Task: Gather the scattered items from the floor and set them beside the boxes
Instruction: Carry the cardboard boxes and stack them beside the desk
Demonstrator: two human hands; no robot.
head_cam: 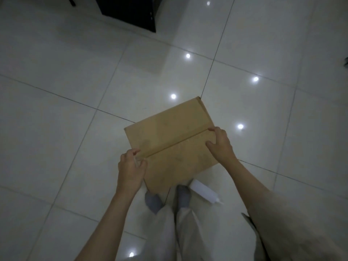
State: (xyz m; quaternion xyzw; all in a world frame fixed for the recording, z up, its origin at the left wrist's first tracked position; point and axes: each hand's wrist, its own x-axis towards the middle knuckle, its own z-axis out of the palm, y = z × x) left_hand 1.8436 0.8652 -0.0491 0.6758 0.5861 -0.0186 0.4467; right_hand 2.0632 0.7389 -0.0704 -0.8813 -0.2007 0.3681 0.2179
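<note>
A flat brown cardboard box (171,140) with a taped middle seam is held above the tiled floor in front of me. My left hand (130,166) grips its near left edge, fingers curled at the seam's end. My right hand (220,144) grips the right edge, thumb on top and fingers over the side. A white squeeze bottle (204,191) with a nozzle lies on the floor just beyond the box's near right corner, beside my right foot.
Glossy white floor tiles (75,81) with dark grout lines and ceiling-light reflections spread all round. A dark piece of furniture (131,12) stands at the top middle. My grey-socked feet (152,201) and pale trousers are below the box.
</note>
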